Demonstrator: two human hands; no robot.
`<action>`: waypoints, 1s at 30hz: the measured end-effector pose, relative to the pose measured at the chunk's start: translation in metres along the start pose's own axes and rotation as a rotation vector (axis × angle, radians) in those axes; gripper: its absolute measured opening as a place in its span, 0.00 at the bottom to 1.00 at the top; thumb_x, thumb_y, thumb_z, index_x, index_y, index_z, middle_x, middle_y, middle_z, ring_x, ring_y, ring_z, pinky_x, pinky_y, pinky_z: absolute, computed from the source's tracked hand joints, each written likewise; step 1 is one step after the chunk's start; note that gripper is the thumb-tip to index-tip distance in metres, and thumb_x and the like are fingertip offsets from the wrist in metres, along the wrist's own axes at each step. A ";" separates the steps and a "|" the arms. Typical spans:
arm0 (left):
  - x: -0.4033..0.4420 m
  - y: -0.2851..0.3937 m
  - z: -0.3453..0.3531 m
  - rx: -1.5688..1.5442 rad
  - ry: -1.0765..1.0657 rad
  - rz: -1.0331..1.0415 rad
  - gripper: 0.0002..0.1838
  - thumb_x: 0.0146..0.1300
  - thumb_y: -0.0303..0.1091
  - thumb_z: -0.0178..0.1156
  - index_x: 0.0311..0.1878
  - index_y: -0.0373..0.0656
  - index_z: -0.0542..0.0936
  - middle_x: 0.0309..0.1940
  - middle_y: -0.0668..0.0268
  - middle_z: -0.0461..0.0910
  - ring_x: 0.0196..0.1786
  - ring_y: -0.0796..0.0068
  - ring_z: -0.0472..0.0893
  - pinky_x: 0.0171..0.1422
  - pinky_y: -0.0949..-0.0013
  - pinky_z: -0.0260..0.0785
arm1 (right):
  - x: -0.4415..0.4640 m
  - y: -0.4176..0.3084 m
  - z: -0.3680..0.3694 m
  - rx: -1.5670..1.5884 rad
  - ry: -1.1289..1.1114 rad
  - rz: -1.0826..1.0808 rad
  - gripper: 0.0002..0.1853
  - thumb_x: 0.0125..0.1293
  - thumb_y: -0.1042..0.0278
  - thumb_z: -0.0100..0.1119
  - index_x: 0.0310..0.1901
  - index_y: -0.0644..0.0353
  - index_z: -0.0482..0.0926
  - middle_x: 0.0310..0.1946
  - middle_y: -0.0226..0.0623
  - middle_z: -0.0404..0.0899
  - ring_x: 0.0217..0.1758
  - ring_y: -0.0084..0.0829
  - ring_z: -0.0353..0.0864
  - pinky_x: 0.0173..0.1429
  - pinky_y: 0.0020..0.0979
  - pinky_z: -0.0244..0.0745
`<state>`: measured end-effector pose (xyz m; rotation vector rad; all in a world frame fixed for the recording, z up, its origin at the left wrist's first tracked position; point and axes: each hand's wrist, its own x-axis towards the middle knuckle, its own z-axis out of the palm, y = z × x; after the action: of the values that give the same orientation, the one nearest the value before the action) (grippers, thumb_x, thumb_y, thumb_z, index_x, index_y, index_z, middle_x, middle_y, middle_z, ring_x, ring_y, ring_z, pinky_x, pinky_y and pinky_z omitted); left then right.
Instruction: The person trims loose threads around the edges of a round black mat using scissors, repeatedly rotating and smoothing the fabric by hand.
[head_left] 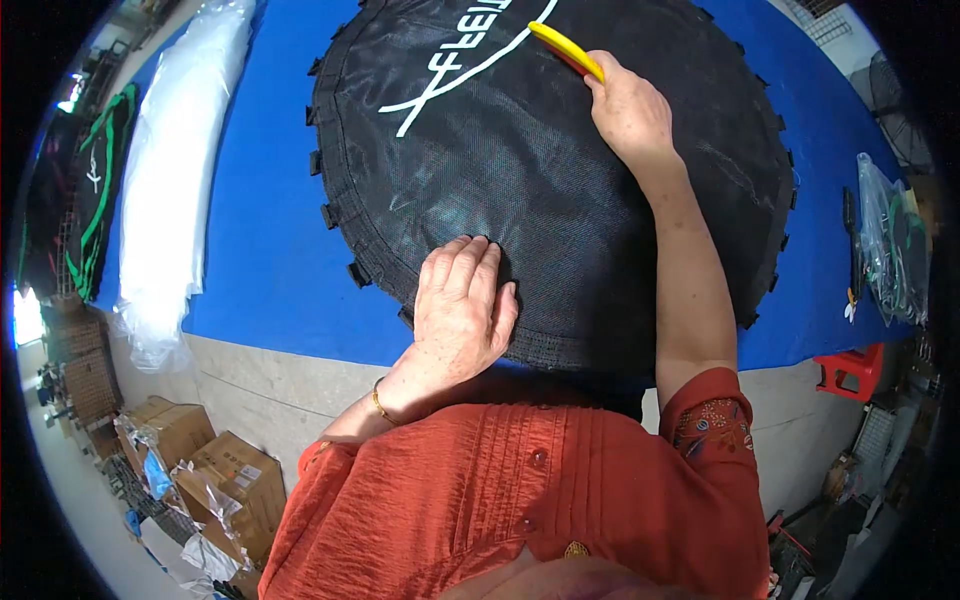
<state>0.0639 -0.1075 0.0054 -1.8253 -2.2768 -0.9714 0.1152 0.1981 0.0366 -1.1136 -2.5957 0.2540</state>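
A round black mesh mat [560, 230] with short black tabs along its edge lies on the blue table cover, white lettering [465, 45] and a white curved line near its far side. My left hand [462, 300] rests flat on its near left edge, fingers stretched out. My right hand [632, 108] is wrapped round a slim yellow-and-red tool [565, 50], held over the mat near the white line. The tool's kind is not clear, since its underside is hidden.
Clear plastic sheeting [180, 170] lies along the table's left side. Plastic-wrapped items [890, 240] and a black-handled tool [850, 240] are at the right. A red stool [850, 370] stands below, and cardboard boxes [235, 480] sit on the floor at lower left.
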 end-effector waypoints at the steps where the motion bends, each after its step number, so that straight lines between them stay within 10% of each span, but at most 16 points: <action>1: 0.000 0.000 0.000 0.003 0.001 -0.001 0.26 0.62 0.30 0.71 0.62 0.30 0.82 0.60 0.46 0.82 0.65 0.43 0.80 0.72 0.46 0.71 | -0.002 -0.004 -0.004 -0.020 -0.027 -0.002 0.15 0.84 0.61 0.55 0.67 0.50 0.80 0.51 0.45 0.91 0.54 0.49 0.92 0.62 0.51 0.83; 30: 0.000 0.000 0.000 0.005 -0.001 0.001 0.26 0.61 0.30 0.72 0.62 0.30 0.82 0.60 0.47 0.82 0.66 0.44 0.80 0.73 0.46 0.72 | -0.004 -0.006 -0.003 0.161 -0.102 -0.066 0.19 0.83 0.57 0.56 0.67 0.56 0.80 0.54 0.51 0.89 0.60 0.52 0.88 0.67 0.51 0.80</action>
<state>0.0641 -0.1073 0.0058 -1.8251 -2.2760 -0.9646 0.1146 0.1908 0.0398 -0.9809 -2.6400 0.5080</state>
